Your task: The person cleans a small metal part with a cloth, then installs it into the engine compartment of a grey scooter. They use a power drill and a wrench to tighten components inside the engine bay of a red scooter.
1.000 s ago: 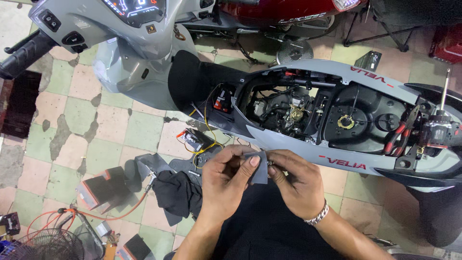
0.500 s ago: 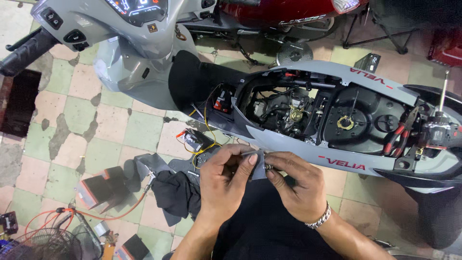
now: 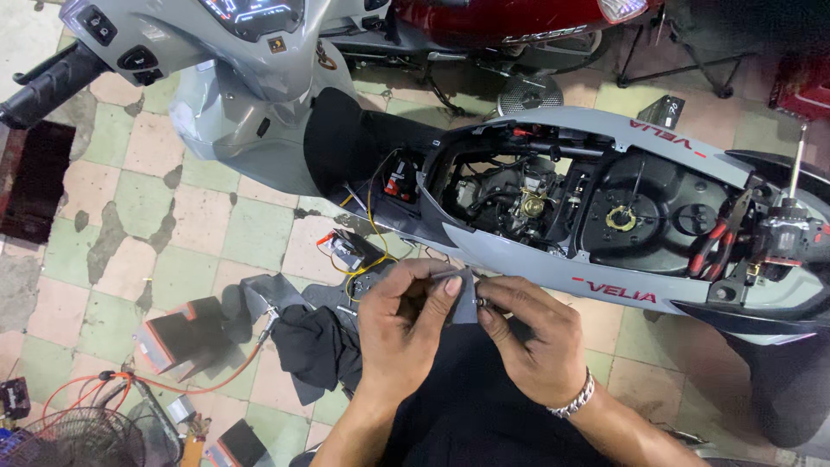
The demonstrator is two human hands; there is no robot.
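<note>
1. Here, the left hand (image 3: pixel 406 316) and right hand (image 3: pixel 532 337) meet in front of the person's dark lap, just beside the grey scooter (image 3: pixel 605 173).
2. The left fingers (image 3: pixel 450 285) pinch a small grey flat piece (image 3: pixel 464 298), held upright between the two hands.
3. The right fingers (image 3: pixel 488 303) are closed on a tiny metal part (image 3: pixel 481 303) pressed against that piece; what kind it is cannot be told.
4. The scooter's seat bay lies open, showing the engine (image 3: pixel 519 199).
5. On the tiled floor (image 3: pixel 130 199) to the left lie a black cloth (image 3: pixel 316 346), orange wires (image 3: pixel 207 380) and a small fan (image 3: pixel 78 441).
6. Red-handled pliers (image 3: pixel 718 238) rest at the scooter's rear.
</note>
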